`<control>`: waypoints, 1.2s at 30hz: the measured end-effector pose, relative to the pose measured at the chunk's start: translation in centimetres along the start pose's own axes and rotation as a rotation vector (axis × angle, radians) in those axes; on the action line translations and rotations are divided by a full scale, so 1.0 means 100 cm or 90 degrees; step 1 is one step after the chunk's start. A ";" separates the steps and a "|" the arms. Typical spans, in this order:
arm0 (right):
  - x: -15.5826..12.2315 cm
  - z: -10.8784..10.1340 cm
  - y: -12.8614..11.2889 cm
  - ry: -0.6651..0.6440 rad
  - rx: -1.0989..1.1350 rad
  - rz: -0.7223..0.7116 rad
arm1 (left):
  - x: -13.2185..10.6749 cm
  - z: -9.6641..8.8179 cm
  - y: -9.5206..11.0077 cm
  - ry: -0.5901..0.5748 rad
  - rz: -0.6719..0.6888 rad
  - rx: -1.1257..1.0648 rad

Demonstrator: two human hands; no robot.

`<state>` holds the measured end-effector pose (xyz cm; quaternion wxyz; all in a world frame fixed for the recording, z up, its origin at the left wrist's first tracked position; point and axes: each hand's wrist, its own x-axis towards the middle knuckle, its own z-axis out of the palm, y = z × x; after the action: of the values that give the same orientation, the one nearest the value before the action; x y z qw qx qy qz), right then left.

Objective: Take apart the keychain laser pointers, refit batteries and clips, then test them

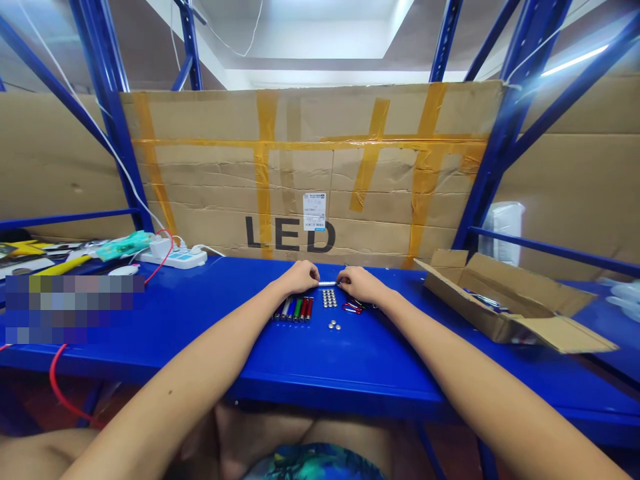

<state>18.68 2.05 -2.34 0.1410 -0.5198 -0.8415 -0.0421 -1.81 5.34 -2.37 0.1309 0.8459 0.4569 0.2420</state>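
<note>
1. Currently, left hand (301, 276) and right hand (361, 283) are at opposite ends of a slim silver tube (327, 284), level, just beyond the small parts.
2. Fingers: both sets look narrow, pinching the tube ends; exact fingertip contact too small to confirm.
3. Step, my read: two-handed handling of one tube at its ends. Next move seems to call for a steady fingertip pinch, tube kept in line, forearms clear of the loose pieces.
4. Nearer the person: row of coloured tubes (297, 310) by the left forearm; block of round silver pieces (330, 298) in the middle; three loose round pieces (333, 324) closer in; red clip (353, 307) near the right wrist, dark bits beside it unclear.
5. Surface: glossy blue table (330, 367). Right, open cardboard box (465, 307) with pen-like items inside. Left, white power strip (185, 259), teal packet (125, 245), mixed clutter; one patch pixelated.
6. Room: big taped cardboard panel (210, 167) marked LED behind, white label (315, 212), blue rack posts (490, 173), pale ceiling above.
</note>
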 end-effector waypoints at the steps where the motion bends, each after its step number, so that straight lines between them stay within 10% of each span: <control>1: 0.000 0.000 0.000 -0.005 0.004 0.005 | 0.000 0.000 0.001 -0.006 0.003 -0.001; 36: -0.009 -0.012 -0.001 -0.062 0.056 0.031 | -0.009 -0.008 0.008 -0.061 0.039 0.011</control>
<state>19.14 0.98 -1.45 0.1233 -0.5346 -0.8358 0.0238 -2.05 4.17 -1.60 0.1379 0.8713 0.4261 0.2008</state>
